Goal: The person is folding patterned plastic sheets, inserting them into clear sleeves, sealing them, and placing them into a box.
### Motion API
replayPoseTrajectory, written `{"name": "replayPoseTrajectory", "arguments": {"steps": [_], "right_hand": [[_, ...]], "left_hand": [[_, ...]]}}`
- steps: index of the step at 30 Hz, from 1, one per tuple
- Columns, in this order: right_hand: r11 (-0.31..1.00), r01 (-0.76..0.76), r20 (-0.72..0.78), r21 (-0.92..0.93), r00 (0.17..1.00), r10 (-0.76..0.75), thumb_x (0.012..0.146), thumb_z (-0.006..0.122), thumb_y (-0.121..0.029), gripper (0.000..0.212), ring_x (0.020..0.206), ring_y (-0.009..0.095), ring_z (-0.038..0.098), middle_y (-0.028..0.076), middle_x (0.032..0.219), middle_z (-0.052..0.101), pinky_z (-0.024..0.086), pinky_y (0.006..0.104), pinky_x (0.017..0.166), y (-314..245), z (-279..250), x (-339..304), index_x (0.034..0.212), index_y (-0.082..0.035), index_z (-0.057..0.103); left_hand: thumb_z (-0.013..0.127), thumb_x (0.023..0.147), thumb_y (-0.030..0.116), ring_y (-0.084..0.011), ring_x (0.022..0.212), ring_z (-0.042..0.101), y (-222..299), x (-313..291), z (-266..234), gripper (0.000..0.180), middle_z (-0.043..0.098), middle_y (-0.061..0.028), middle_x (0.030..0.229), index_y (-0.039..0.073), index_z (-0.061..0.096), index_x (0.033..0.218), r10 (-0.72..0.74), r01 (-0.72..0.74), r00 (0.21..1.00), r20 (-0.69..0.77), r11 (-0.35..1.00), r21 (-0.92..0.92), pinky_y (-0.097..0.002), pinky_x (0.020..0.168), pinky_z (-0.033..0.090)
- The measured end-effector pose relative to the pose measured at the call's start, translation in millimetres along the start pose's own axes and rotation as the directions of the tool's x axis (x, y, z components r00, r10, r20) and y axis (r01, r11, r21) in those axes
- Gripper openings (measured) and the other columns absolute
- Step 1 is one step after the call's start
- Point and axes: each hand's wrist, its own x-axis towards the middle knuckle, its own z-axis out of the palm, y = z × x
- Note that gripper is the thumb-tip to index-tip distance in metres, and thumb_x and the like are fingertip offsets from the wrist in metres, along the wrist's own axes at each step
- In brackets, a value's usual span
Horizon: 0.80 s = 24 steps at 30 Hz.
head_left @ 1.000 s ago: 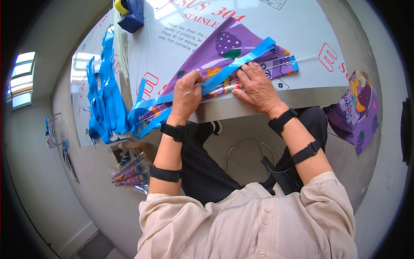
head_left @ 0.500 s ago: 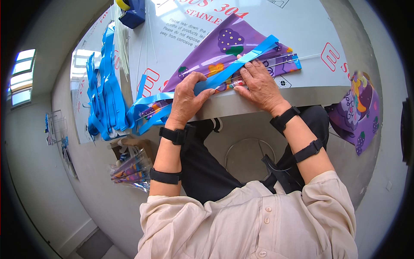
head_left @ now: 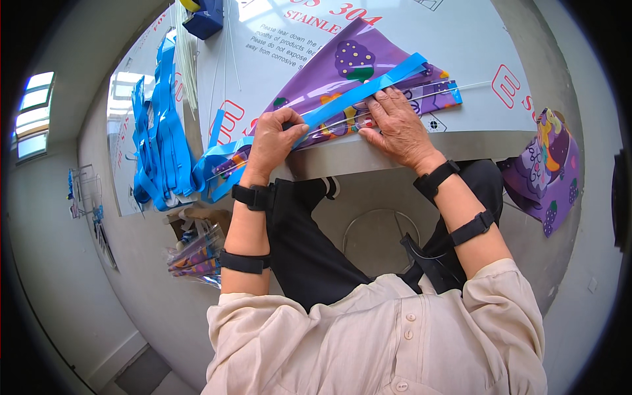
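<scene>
While a purple, fruit-printed plastic sheet lies slantwise along the near edge of a smooth, pale grey table, a long, glossy, sky-blue strip crosses it diagonally, climbing toward the sheet's right end. A thin, straight, white rod follows the sheet's near side and sticks out past its right end; this placing probably puts the whole near border within easy reach of both hands. The right hand is spread flat, palm down, on that border, its fingers slightly parted and their tips at the strip's lower edge; it grips nothing and seems to serve as a weight, so that sheet and rod cannot slide. Curled nearly closed, the left hand has thumb and forefinger pinched together on the strip, a hold that likely lets it govern the band's line while the other hand bears down. The two hands are apart, with part of the sheet between them. Left of the left hand lies a loose pile of sky-blue strips, with a bundle of fine white rods beyond it and a dark-blue tape dispenser near that, perhaps set there to be handy for that side.
</scene>
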Motion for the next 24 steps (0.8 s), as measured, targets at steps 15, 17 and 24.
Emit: {"name": "replayPoseTrajectory", "arguments": {"steps": [15, 17, 24], "right_hand": [[0.999, -0.002, -0.021, 0.046, 1.000, 0.003, 0.079, 0.065, -0.036, 0.059, 0.124, 0.031, 0.037, 0.015, 0.129, 0.042, 0.027, 0.0404, 0.110, -1.6, -3.0, 1.1, 0.123, 0.000, 0.051], [0.997, -0.022, -0.027, 0.076, 0.999, 0.024, 0.076, 0.068, -0.036, 0.057, 0.125, 0.028, 0.034, 0.012, 0.129, 0.039, 0.027, 0.0423, 0.109, -1.9, -1.4, -0.1, 0.119, 0.000, 0.054], [0.999, -0.011, -0.069, -0.036, 0.998, 0.008, 0.075, 0.068, -0.041, 0.059, 0.129, 0.027, 0.031, 0.011, 0.136, 0.036, 0.021, 0.0478, 0.111, -9.3, -7.2, 2.1, 0.118, -0.002, 0.056]], "left_hand": [[0.061, 0.067, 0.009, -0.0246, 0.056, 0.055, -3.8, 41.1, -8.0, 0.015, 0.055, -0.0173, 0.059, -0.005, 0.060, 0.070, -0.113, 0.081, 0.992, 0.048, 0.894, 0.440, -0.0356, 0.057, 0.045], [0.060, 0.067, 0.009, -0.0286, 0.058, 0.056, -4.3, 38.7, -3.3, 0.015, 0.056, -0.0198, 0.062, -0.005, 0.061, 0.071, -0.088, 0.060, 0.995, 0.040, 0.881, 0.468, -0.0371, 0.059, 0.046], [0.059, 0.067, 0.008, -0.0337, 0.063, 0.057, -7.2, 36.3, -6.5, 0.014, 0.058, -0.0213, 0.066, -0.004, 0.061, 0.074, -0.047, 0.006, 0.996, 0.078, 0.889, 0.457, -0.0391, 0.062, 0.046]]}}
